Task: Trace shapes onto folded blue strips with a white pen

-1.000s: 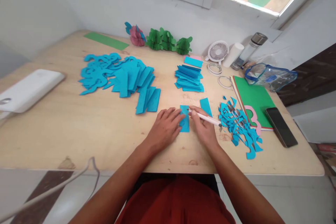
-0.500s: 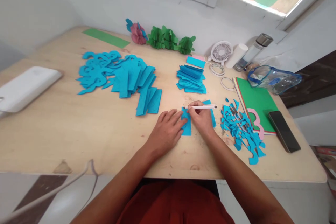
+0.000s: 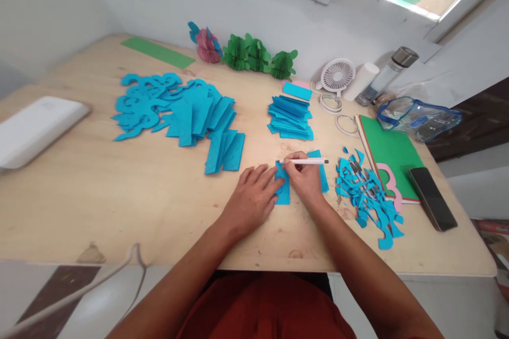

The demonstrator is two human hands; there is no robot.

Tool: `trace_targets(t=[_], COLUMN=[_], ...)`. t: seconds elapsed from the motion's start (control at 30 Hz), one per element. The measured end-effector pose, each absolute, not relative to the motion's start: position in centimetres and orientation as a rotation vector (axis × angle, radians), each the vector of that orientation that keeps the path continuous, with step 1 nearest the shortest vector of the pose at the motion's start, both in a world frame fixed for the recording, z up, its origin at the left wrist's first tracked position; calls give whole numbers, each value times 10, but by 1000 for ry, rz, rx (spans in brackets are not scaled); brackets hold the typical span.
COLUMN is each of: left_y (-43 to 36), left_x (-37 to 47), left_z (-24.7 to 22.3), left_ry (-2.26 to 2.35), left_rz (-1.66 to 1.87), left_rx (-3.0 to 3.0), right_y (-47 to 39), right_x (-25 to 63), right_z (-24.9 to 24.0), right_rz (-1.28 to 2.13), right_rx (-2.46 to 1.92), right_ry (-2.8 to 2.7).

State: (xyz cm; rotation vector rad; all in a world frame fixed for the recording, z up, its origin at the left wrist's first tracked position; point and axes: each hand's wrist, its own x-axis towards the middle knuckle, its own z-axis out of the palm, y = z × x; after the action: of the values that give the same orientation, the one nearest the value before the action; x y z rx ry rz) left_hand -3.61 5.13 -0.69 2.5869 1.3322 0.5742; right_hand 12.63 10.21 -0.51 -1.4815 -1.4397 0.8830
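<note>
Paper rectangle (image 3: pixel 283 194), matte blue, flat. Lies partly under left fingers (image 3: pixel 273 186), spread, released. Slim white pen (image 3: pixel 310 161) pinched in right fingers (image 3: pixel 290 169), above sheet's top end.

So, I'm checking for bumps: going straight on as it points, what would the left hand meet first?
The left hand rests partly on the blue slip; past that, it would probably meet the right hand or its pen first, though depth is unclear.

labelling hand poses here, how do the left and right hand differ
The left hand lies fairly flat, partly over the blue strip; the right hand is curled around a pale pen. The left hand holds no tool, while the right hand has the pen's tip near the strip's far end. Both are bare.
</note>
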Motion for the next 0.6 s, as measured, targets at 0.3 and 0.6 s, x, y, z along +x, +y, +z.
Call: trace_targets(t=[0.3, 0.6], left_y=[51, 52], left_x=[-36, -36], left_z=[-6, -8], left_ry=[1340, 1327], left_rz=[578, 564], left_rx=[2608, 2601], right_y=[102, 101], right_x=[126, 126], right_z=[-9, -7], right_rz=[888, 859], right_rx=[-1481, -1476], right_ry=[-1456, -1485])
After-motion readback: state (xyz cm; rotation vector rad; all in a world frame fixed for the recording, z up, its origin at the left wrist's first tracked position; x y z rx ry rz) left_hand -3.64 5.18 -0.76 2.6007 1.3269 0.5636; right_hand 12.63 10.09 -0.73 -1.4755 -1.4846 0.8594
